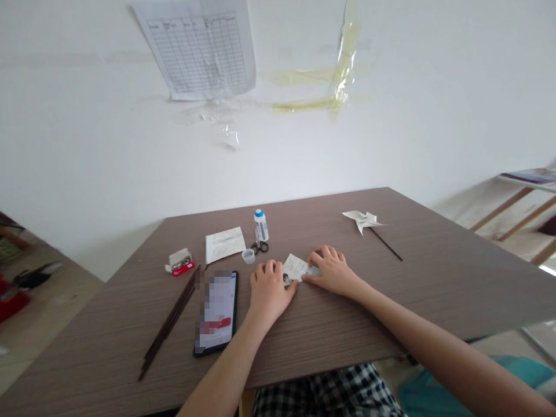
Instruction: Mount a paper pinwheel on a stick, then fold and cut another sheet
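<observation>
Two hands (270, 291) (330, 271) press paper (296, 267) well inside the tabletop's edge (330, 368).

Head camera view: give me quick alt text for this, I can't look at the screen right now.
A person's left hand and right hand press a small printed paper piece onto a brown wood-grain table. Nearby lie dark thin sticks, a phone, scissors, a blue-capped bottle and a paper pinwheel.
</observation>
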### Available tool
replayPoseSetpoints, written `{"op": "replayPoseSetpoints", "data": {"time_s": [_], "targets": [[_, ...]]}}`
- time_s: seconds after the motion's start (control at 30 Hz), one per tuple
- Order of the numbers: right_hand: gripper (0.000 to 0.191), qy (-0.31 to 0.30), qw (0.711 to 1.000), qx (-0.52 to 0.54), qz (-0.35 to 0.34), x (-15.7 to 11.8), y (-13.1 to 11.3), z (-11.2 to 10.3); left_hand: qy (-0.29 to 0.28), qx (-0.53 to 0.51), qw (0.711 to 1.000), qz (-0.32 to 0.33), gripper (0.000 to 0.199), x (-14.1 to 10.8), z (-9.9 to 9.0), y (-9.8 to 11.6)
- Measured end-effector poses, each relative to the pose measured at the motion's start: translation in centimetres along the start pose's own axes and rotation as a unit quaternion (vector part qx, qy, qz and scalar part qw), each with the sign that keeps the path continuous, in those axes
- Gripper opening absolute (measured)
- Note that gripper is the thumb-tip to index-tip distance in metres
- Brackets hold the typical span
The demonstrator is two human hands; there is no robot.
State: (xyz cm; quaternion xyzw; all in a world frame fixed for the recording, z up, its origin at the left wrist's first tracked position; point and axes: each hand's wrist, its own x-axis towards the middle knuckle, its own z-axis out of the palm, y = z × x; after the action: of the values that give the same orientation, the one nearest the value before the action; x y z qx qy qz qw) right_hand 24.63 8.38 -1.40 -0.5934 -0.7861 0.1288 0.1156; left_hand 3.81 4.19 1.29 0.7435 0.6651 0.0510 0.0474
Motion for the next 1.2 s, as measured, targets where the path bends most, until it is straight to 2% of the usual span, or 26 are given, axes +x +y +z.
{"op": "replayPoseSetpoints", "data": {"time_s": [0.3, 0.7, 1.0, 1.2], "targets": [[0.045, -0.011, 1.000, -0.005, 0.015, 0.0, -0.6, -0.3, 0.003, 0.008, 1.000, -0.025, 0.041, 0.5, 0.1, 0.3], [0.047, -0.025, 0.999, 0.030, 0.034, 0.9, 0.5, -0.9, -0.045, -0.015, 0.998, -0.032, 0.034, 1.0, -0.9, -0.4], [0.049, -0.052, 0.997, 0.049, 0.036, 1.4, 2.9, -1.5, -0.066, -0.073, 0.995, 0.009, 0.029, 1.7, -1.0, -3.1], [0.048, -0.060, 0.995, 0.069, 0.025, 1.6, 4.0, -2.0, -0.075, -0.117, 0.988, 0.062, 0.036, 2.4, -0.8, -5.7]]}}
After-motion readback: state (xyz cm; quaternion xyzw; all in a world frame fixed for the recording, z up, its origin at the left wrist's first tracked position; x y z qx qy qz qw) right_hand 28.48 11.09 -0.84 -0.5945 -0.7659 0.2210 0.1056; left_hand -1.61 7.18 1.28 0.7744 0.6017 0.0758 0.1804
